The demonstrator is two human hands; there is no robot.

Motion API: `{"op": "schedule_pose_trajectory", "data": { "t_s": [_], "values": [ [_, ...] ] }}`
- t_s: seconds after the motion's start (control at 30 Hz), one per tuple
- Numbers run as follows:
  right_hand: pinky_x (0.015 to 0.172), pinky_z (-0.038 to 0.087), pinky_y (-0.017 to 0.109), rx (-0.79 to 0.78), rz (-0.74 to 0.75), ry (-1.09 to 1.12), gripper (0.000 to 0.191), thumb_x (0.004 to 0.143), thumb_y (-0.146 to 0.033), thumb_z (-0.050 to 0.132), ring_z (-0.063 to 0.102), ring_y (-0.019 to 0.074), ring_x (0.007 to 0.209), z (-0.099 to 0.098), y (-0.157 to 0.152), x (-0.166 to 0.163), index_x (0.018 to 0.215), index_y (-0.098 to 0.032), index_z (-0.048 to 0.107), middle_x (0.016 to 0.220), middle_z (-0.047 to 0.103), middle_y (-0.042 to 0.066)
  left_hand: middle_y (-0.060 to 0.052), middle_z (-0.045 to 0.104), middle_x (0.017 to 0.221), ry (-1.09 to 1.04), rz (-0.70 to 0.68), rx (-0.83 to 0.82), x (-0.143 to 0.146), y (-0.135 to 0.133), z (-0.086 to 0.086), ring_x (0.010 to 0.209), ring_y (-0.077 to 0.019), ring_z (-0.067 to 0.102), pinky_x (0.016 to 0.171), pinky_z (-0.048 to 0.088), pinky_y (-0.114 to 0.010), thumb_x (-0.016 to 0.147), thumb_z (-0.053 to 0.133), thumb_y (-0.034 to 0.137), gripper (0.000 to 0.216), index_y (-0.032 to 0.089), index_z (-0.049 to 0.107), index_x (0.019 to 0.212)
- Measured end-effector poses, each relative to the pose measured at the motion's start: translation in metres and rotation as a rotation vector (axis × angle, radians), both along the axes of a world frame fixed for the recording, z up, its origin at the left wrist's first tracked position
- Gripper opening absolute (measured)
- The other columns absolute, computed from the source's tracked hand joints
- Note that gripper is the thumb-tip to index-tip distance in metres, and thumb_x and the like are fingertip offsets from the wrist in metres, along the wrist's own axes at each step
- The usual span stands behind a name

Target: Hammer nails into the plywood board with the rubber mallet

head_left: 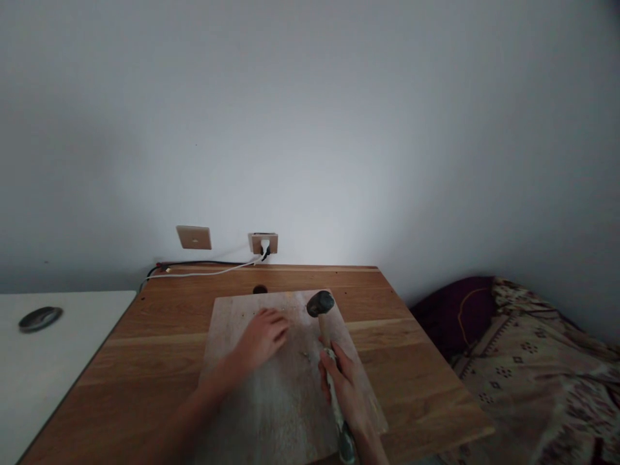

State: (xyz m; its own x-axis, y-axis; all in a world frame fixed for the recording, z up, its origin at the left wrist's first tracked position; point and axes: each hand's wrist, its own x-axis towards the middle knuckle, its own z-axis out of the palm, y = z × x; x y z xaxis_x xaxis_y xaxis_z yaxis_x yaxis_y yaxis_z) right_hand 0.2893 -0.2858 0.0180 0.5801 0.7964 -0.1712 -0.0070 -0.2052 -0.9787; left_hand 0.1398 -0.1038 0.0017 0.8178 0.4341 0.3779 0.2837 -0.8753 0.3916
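A pale wooden board (285,394) lies on a brown wooden table (159,361). My right hand (346,387) is closed round the handle of a hammer (320,303), whose dark head is raised over the far right part of the board. My left hand (264,336) rests on the board near its far edge, fingers curled down as if pinching something too small to make out. Small specks lie on the board between the hands.
A wall socket (264,243) with a white cable and a blank plate (194,237) sit on the wall behind the table. A white surface (48,361) with a dark round object (40,318) adjoins at left. A bed with patterned cover (533,368) stands at right.
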Motion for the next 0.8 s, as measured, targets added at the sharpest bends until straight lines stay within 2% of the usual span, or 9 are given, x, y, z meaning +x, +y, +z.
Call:
{"op": "schedule_pose_trajectory", "data": {
  "t_s": [0.1,0.17,0.37,0.47,0.57,0.63,0.7,0.8],
  "values": [
    [0.034,0.034,0.020,-0.014,0.011,0.032,0.058,0.075,-0.078,0.069,0.041,0.0092,0.039,-0.002,0.007,-0.007,0.079,-0.021,0.059,0.052,0.048,-0.006,-0.006,0.078,0.102,-0.090,0.276,-0.190,-0.017,0.029,-0.006,0.099,-0.0242,0.069,0.093,0.050,-0.038,0.088,0.062,0.013,0.021,0.023,0.076,0.101],
    [0.034,0.033,0.020,-0.022,0.022,0.053,0.060,0.074,-0.078,0.070,0.040,0.0089,0.039,-0.006,0.011,-0.012,0.083,-0.020,0.062,0.053,0.047,-0.007,-0.007,0.078,0.101,-0.085,0.337,-0.245,-0.024,0.041,-0.012,0.098,-0.0251,0.070,0.093,0.050,-0.038,0.088,0.063,0.016,0.018,0.022,0.077,0.098],
    [0.033,0.031,0.019,0.032,0.132,0.059,0.054,0.084,-0.072,0.065,0.036,0.0073,0.036,-0.011,0.020,-0.022,0.096,-0.019,0.064,0.053,0.045,-0.009,-0.008,0.078,0.100,-0.063,0.343,-0.252,-0.027,0.046,-0.019,0.096,-0.0260,0.069,0.093,0.049,-0.040,0.088,0.063,0.017,0.018,0.021,0.077,0.098],
    [0.034,0.032,0.019,0.032,0.147,0.080,0.053,0.084,-0.068,0.066,0.039,0.0077,0.038,-0.009,0.025,-0.027,0.105,-0.019,0.065,0.058,0.049,-0.008,-0.008,0.077,0.101,-0.089,0.318,-0.238,-0.026,0.045,-0.019,0.098,-0.0259,0.068,0.092,0.049,-0.039,0.088,0.063,0.016,0.017,0.022,0.077,0.097],
    [0.035,0.035,0.019,0.013,0.187,0.087,0.048,0.085,-0.065,0.066,0.041,0.0078,0.039,-0.007,0.034,-0.034,0.099,-0.019,0.065,0.060,0.050,-0.008,-0.009,0.076,0.103,-0.116,0.296,-0.233,-0.025,0.046,-0.019,0.102,-0.0269,0.067,0.094,0.049,-0.041,0.087,0.065,0.017,0.014,0.021,0.077,0.092],
    [0.035,0.035,0.019,0.035,0.244,0.065,0.044,0.088,-0.063,0.063,0.040,0.0074,0.038,-0.006,0.042,-0.040,0.094,-0.019,0.062,0.058,0.049,-0.009,-0.009,0.076,0.102,-0.128,0.298,-0.255,-0.024,0.046,-0.020,0.101,-0.0271,0.068,0.095,0.049,-0.042,0.087,0.064,0.016,0.017,0.020,0.076,0.098],
    [0.034,0.034,0.019,0.067,0.292,0.047,0.042,0.090,-0.061,0.060,0.040,0.0072,0.038,-0.006,0.049,-0.046,0.090,-0.020,0.059,0.058,0.048,-0.009,-0.008,0.077,0.101,-0.134,0.302,-0.276,-0.024,0.047,-0.023,0.097,-0.0268,0.070,0.096,0.049,-0.043,0.085,0.063,0.013,0.030,0.020,0.074,0.112],
    [0.034,0.033,0.019,0.076,0.329,0.017,0.041,0.092,-0.061,0.059,0.041,0.0077,0.038,-0.007,0.056,-0.053,0.091,-0.020,0.058,0.059,0.048,-0.009,-0.009,0.076,0.112,-0.167,0.327,-0.276,-0.025,0.048,-0.030,0.106,-0.0284,0.069,0.101,0.047,-0.045,0.081,0.063,0.008,0.048,0.020,0.066,0.128]
  ]
}}
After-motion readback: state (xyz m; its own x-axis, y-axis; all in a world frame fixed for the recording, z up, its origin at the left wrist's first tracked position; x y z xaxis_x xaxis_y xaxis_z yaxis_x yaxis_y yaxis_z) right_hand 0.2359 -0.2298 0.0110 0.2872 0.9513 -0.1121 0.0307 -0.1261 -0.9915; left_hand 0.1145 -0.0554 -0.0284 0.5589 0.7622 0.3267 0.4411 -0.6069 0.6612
